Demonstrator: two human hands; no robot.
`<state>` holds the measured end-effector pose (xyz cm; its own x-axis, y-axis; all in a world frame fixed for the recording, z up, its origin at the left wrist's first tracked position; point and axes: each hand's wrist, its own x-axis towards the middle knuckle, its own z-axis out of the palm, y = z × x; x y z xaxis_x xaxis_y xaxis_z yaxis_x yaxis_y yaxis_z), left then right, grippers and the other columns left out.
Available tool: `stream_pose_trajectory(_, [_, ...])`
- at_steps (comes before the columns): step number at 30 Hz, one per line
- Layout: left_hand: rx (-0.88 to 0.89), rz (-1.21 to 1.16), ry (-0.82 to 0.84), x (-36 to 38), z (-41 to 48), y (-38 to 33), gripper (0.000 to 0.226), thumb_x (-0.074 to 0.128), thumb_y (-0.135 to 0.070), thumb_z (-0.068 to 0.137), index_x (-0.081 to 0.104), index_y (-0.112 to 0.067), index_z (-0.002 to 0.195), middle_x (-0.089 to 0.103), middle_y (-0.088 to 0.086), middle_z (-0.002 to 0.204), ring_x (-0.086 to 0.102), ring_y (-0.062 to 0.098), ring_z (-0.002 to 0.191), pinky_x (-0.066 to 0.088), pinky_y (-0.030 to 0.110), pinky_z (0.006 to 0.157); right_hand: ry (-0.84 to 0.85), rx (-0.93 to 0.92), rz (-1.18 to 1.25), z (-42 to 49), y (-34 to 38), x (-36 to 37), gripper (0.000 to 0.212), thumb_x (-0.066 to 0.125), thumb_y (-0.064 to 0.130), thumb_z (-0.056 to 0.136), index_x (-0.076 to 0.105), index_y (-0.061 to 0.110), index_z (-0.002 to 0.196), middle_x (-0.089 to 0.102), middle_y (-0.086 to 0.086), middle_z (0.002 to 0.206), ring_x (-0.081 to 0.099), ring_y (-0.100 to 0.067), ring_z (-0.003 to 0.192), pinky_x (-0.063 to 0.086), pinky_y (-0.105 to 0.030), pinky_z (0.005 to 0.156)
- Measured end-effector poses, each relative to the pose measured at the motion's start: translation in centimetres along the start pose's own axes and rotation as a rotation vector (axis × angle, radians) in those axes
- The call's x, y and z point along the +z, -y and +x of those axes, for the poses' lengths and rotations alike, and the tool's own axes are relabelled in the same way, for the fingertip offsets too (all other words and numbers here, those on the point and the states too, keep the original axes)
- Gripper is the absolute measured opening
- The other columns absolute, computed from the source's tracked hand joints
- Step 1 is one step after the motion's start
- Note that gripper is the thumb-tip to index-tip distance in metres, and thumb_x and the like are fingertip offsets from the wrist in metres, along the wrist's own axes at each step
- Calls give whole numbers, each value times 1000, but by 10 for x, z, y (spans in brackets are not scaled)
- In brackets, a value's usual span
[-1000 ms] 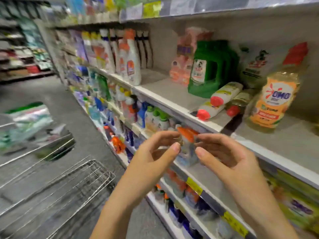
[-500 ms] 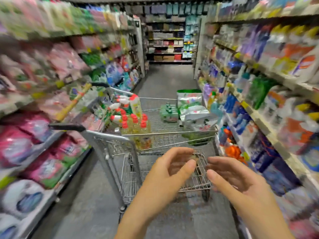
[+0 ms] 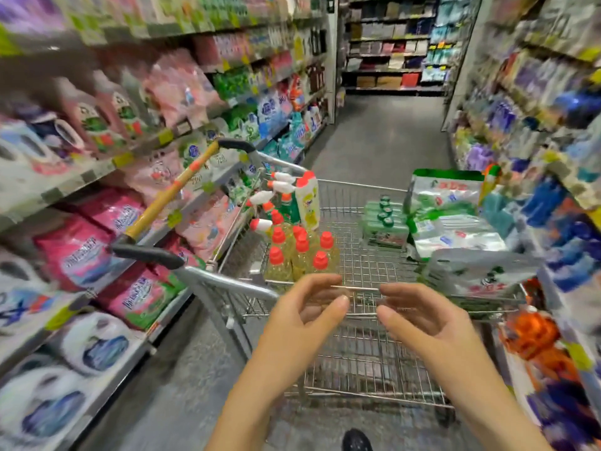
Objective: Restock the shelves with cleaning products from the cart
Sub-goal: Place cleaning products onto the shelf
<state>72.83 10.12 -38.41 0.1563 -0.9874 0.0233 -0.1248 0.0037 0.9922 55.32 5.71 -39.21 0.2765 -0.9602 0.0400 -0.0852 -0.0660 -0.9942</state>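
Metal cart (image 3: 234, 282), one; relaxed hands (image 3: 300, 323) (image 3: 422, 320), two.

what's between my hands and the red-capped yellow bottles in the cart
Only the cart's near rim, a wire edge crossing in front of the left hand and right hand. The red-capped bottles stand behind it in the basket; nothing covers them from above.

shelf goods (image 3: 536, 102) on the right blur past reading; a shoe (image 3: 357, 442) is cut by the bottom edge.

Two hands (image 3: 302, 320) (image 3: 422, 323), one cart (image 3: 227, 283).
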Motion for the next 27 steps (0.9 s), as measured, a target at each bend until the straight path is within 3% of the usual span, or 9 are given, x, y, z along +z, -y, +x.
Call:
stream_pose_trajectory(7, [-122, 4, -143, 0, 110, 22, 28, 67, -12, 86, 61, -19, 113, 66, -3, 110, 65, -1, 92, 49, 8, 71, 123, 61, -61, 135, -38, -12, 40, 77, 26, 75, 59, 35, 109, 66, 8, 104, 66, -4, 84, 52, -17, 65])
stream_pose_trajectory(11, [-165, 50, -234, -5, 153, 47, 28, 69, -10, 85, 61, -19, 111, 66, -4, 109, 64, 3, 97, 50, 12, 80, 194, 137, -139, 192, -69, 2, 44, 74, 31, 79, 50, 40, 115, 59, 13, 112, 62, -7, 95, 53, -23, 75])
stream_pose_trajectory(14, [-182, 159, -281, -12, 179, 69, 29, 68, -8, 86, 60, -25, 109, 65, -6, 112, 62, 8, 106, 49, 26, 96, 229, 218, -166, 219, -94, 19, 43, 68, 39, 83, 45, 40, 119, 54, 11, 122, 58, -8, 104, 53, -34, 88])
stream_pose_trajectory(16, [-194, 178, -308, -17, 196, 82, 29, 65, -6, 88, 61, -23, 110, 64, -3, 114, 61, 10, 108, 48, 30, 98, 247, 274, -192, 233, -109, 32, 49, 67, 42, 83, 40, 38, 125, 50, 8, 128, 54, -10, 111, 49, -37, 94])
stream_pose_trajectory(19, [-164, 223, -333, -24, 218, 96, 26, 59, -5, 91, 61, -22, 111, 63, -1, 115, 60, 4, 103, 47, 15, 90, 276, 331, -215, 249, -128, 50, 61, 72, 35, 82, 38, 30, 134, 45, 7, 134, 47, -13, 122, 43, -40, 104])
stream_pose_trajectory(21, [-124, 284, -333, -28, 232, 103, 28, 53, -4, 93, 61, -23, 112, 62, -3, 115, 59, 5, 102, 47, 17, 89, 270, 365, -218, 257, -140, 59, 67, 75, 30, 80, 38, 27, 136, 43, 6, 138, 42, -13, 128, 38, -39, 109])
stream_pose_trajectory(24, [-47, 341, -346, -34, 247, 109, 29, 48, 2, 94, 62, -17, 111, 62, -2, 112, 57, 5, 104, 44, 20, 92, 250, 407, -207, 266, -151, 69, 70, 80, 27, 74, 40, 30, 131, 44, 8, 136, 41, -9, 126, 35, -29, 104])
stream_pose_trajectory(27, [25, 401, -280, -40, 262, 112, 30, 48, 7, 92, 63, -11, 110, 62, -3, 108, 54, -3, 102, 38, 8, 91, 197, 447, -192, 273, -159, 78, 73, 86, 18, 66, 45, 27, 126, 51, 0, 132, 51, -17, 120, 42, -36, 104])
